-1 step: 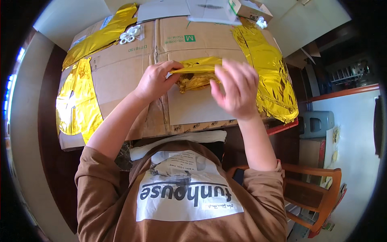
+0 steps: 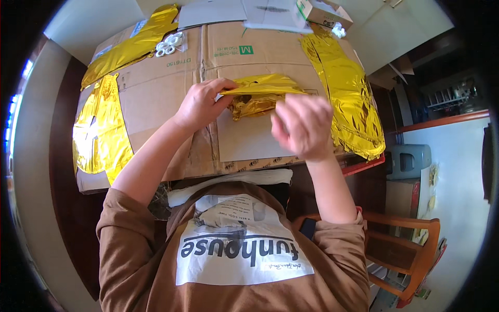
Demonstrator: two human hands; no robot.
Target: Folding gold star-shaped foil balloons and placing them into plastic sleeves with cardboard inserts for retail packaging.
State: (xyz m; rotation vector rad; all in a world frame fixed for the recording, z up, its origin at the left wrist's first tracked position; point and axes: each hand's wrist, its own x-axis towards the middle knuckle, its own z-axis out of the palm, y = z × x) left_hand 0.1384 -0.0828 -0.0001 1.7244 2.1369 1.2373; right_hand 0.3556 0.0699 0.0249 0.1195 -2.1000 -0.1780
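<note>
My left hand is closed, its thumb and fingers pinching the left end of a flat, folded gold foil balloon. The foil lies crumpled over the top of a white sheet on the cardboard. Just at the foil's right end is my right hand, fingers curled in and a little blurred. Whether anything sits inside its fingers is hidden. Another gold foil balloon is spread to the right of that hand, and more gold foil lies to the left.
Flattened cardboard covers the table. Toward the far left are a long strip of gold foil and several white rings. A small open box stands at the far right. Below right are a wooden chair and a grey-blue plastic stool.
The fingers of my right hand, spread before, have curled in, and the hand has dropped slightly toward me. My left hand keeps its pinch on the foil balloon.
</note>
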